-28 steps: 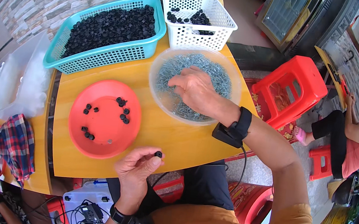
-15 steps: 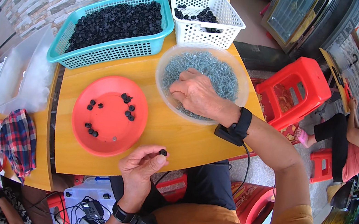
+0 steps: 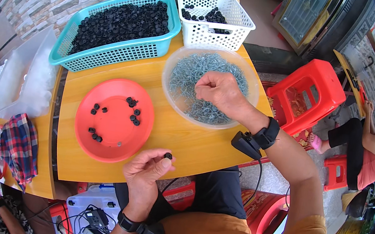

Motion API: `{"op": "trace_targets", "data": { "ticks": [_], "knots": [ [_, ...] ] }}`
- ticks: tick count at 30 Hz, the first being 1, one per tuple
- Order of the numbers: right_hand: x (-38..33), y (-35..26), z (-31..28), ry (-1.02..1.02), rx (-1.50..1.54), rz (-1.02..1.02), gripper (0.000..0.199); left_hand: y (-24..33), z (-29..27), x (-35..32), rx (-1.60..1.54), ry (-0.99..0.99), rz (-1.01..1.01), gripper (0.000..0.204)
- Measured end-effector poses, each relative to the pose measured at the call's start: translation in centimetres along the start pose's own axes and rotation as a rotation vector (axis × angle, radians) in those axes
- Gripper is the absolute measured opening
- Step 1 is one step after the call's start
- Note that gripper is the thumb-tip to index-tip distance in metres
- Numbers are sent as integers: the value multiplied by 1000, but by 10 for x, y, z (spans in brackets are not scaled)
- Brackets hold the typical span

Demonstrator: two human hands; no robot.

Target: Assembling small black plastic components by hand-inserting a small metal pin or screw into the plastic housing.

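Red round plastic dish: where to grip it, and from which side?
Probably the near rim of the red round plastic dish, from the person's side: that edge is bare and close to the left hand. The small black cylindrical parts lie inside, so holding it level seems wise.

What, if anything, the right hand [image 3: 220, 93] pinches is too small to tell; it hides some metal pieces [image 3: 192, 67] in the clear bowl [image 3: 173, 106]. The left hand [image 3: 145, 172] partly covers its black piece [image 3: 168, 156]. A person [image 3: 9, 220] at lower left is cut off.
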State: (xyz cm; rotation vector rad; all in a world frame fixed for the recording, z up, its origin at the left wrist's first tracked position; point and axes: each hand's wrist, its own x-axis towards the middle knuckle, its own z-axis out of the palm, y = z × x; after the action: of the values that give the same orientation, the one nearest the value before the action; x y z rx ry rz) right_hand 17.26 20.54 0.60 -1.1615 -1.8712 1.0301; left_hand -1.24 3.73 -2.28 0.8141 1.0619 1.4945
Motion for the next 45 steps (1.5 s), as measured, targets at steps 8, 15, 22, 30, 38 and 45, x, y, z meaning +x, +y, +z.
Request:
{"op": "trace_targets", "data": {
  "ticks": [8,15,22,30,38,45],
  "knots": [
    [-53,-49,24,-4,342,218,14,3,8,8,-115,2,-42,20],
    [-97,-65,74,138,772,45,7,10,3,2,-243,-86,-23,19],
    [-107,-59,83,181,513,-156,7,14,4,-5,-280,-89,-9,18],
    [-108,-57,85,274,276,-340,7,14,4,-8,-289,-89,7,18],
    [-108,-55,85,308,224,-378,9,14,4,-8,-301,-90,0,18],
    [-107,-55,82,317,88,-491,17,13,1,-10,-275,-66,-2,18]
  ]
}}
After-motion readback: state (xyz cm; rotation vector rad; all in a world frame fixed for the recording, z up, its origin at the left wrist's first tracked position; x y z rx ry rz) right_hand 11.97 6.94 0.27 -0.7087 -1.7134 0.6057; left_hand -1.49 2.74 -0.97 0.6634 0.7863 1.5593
